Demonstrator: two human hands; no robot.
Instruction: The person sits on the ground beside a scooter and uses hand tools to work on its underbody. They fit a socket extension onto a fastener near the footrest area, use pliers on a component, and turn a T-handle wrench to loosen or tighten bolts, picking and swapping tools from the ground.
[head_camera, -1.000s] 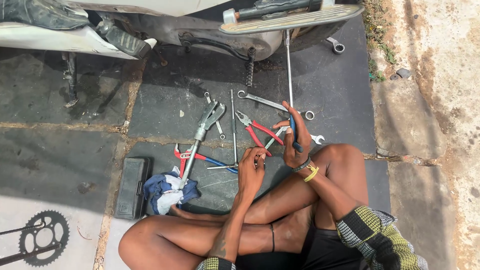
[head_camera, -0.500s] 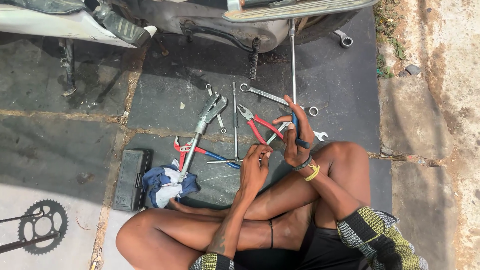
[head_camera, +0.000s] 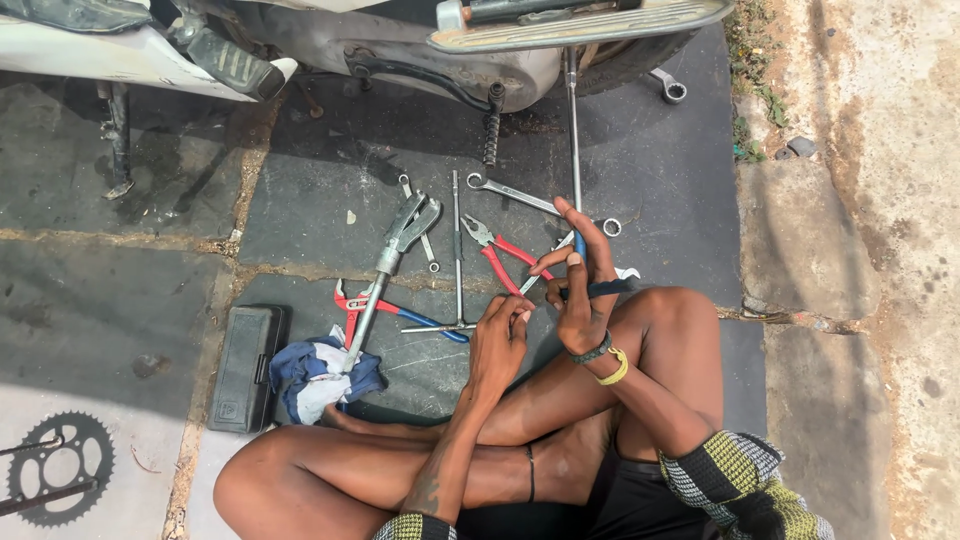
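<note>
I sit cross-legged on dark paving, facing the underside of a scooter (head_camera: 420, 45). My right hand (head_camera: 580, 290), with bands on its wrist, is closed around the blue cross handle of a long T-handle wrench (head_camera: 573, 150). The wrench's thin steel shaft runs straight up to the scooter's underside. My left hand (head_camera: 500, 335) hovers just left of it above my knee, fingertips bunched together. Whether they pinch anything small I cannot tell. Red-handled pliers (head_camera: 505, 255) lie just beyond both hands.
Spread on the slab are a combination spanner (head_camera: 510, 192), large locking pliers (head_camera: 400, 235), a second T-handle (head_camera: 457, 250) and red-and-blue pliers (head_camera: 370, 305). A blue-white rag (head_camera: 320, 370) and black case (head_camera: 245, 365) lie left. A sprocket (head_camera: 55, 480) is at bottom left, a ring spanner (head_camera: 668, 88) top right.
The view has shifted slightly. Both hands stay in nearly the same place, the right one still on the wrench handle.
</note>
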